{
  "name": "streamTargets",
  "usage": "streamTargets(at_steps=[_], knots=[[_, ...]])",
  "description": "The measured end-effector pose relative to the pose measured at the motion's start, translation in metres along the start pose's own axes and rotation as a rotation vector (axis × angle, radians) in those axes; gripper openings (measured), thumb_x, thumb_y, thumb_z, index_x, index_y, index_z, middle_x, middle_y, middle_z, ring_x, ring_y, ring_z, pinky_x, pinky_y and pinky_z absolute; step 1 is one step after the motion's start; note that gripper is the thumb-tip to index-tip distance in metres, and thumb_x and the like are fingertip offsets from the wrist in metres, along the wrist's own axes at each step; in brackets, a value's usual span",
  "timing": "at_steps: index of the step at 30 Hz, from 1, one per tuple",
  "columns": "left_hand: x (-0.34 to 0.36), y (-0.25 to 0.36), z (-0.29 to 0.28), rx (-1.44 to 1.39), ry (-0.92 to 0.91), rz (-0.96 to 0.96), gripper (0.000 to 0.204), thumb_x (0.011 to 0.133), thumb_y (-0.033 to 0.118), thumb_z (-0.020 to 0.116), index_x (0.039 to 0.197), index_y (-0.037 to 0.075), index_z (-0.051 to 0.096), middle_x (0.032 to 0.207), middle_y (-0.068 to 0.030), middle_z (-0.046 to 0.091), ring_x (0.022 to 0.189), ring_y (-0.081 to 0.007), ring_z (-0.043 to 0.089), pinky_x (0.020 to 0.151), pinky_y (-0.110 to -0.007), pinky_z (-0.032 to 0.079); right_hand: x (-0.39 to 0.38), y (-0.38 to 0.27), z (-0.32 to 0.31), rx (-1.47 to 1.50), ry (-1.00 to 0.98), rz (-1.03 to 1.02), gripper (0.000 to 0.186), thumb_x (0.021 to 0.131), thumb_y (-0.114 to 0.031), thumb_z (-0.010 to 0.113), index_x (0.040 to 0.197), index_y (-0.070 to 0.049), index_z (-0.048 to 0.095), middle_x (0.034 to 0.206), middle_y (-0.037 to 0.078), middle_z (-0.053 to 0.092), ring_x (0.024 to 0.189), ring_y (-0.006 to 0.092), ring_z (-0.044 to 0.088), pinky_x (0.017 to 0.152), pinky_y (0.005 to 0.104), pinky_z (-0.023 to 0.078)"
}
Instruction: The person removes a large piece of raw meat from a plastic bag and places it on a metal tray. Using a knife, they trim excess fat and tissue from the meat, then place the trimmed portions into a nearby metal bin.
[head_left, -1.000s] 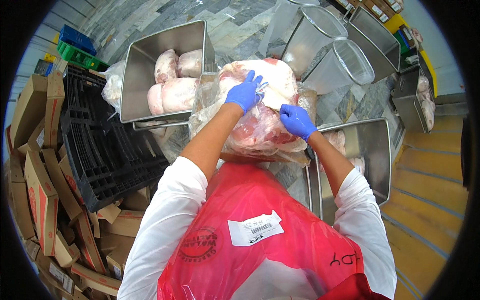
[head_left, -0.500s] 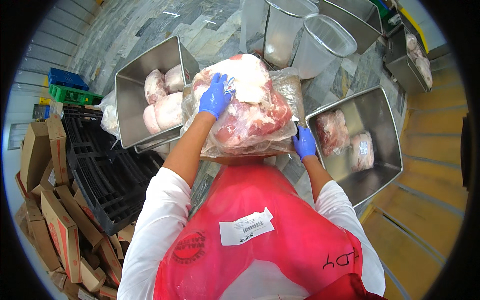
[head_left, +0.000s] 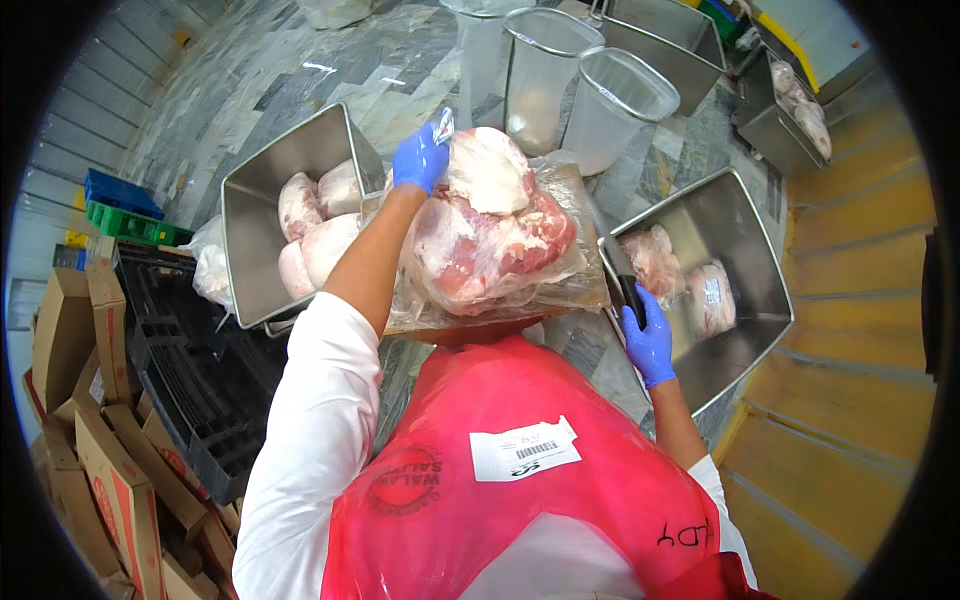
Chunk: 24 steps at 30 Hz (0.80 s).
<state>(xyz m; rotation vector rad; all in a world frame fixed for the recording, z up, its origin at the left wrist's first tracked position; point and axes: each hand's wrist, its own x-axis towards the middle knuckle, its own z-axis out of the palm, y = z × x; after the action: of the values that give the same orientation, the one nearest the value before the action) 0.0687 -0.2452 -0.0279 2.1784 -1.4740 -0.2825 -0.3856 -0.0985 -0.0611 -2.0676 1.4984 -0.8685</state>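
Observation:
My right hand [head_left: 650, 345], in a blue glove, is closed round the black handle of a knife [head_left: 629, 288], whose blade points away alongside the meat. Pinched in my gloved left hand [head_left: 419, 162] is a small printed label [head_left: 443, 126], held just off the far left side of the meat. In front of me a large raw cut of meat [head_left: 500, 250], pale fat on its far part and red flesh nearer, lies on clear plastic film [head_left: 570, 262] over a cardboard box [head_left: 470, 330].
A steel bin [head_left: 245, 245] with several meat pieces stands left, another steel bin [head_left: 755, 290] with wrapped pieces right. Tall clear plastic containers [head_left: 615, 110] stand beyond. A black pallet [head_left: 190, 350] and piled cardboard boxes [head_left: 115, 450] lie at the left.
My left hand has lifted off the meat and moved away from me with the label. The right hand has left the plastic's edge and now grips a knife.

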Motion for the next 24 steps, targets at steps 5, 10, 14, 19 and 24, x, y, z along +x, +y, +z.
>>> streamTargets(at_steps=[5,10,14,19,24], knots=[[0.022,-0.011,0.003,-0.214,0.034,0.099,0.032,0.088,0.030,0.062,0.110,0.009,0.069,0.101,-0.0242,0.069,0.095,-0.0441,0.066,0.081,-0.052,0.050,0.018,-0.115,-0.017,-0.183,-0.297,-0.139,0.047,0.093,-0.025,0.064,0.140,-0.023,0.056,0.093,0.016,0.066,0.081,0.0374,0.066,0.071,0.0461,0.054],[0.006,-0.039,0.026,-0.152,0.037,0.257,0.046,0.088,0.026,0.062,0.134,0.017,0.060,0.106,-0.0245,0.069,0.098,-0.0433,0.065,0.085,-0.050,0.051,0.024,-0.140,-0.009,-0.371,-0.308,-0.115,0.042,0.093,-0.024,0.062,0.135,-0.023,0.060,0.088,0.016,0.066,0.079,0.0368,0.066,0.069,0.0476,0.053],[-0.011,-0.064,0.027,-0.003,0.020,0.283,0.051,0.087,0.021,0.062,0.137,0.021,0.057,0.108,-0.0210,0.068,0.109,-0.0391,0.062,0.093,-0.051,0.047,0.036,-0.172,-0.030,-0.484,-0.387,-0.155,0.039,0.093,-0.024,0.061,0.132,-0.022,0.062,0.085,0.018,0.067,0.078,0.0380,0.066,0.069,0.0490,0.053],[-0.014,-0.071,0.030,0.108,0.124,0.162,0.055,0.082,0.027,0.067,0.137,0.025,0.058,0.125,-0.0159,0.061,0.117,-0.0374,0.057,0.103,-0.054,0.040,0.068,-0.201,-0.032,-0.603,-0.491,-0.166,0.034,0.093,-0.023,0.058,0.126,-0.018,0.064,0.091,0.019,0.069,0.082,0.0395,0.067,0.072,0.0508,0.053],[0.011,-0.083,0.025,-0.018,-0.256,-0.058,0.064,0.080,0.049,0.062,0.140,0.030,0.055,0.134,-0.0174,0.058,0.124,-0.0419,0.055,0.105,-0.057,0.041,0.112,-0.210,-0.024,-0.597,-0.576,-0.232,0.031,0.092,-0.023,0.058,0.122,-0.016,0.067,0.091,0.020,0.070,0.081,0.0405,0.067,0.074,0.0508,0.053]])
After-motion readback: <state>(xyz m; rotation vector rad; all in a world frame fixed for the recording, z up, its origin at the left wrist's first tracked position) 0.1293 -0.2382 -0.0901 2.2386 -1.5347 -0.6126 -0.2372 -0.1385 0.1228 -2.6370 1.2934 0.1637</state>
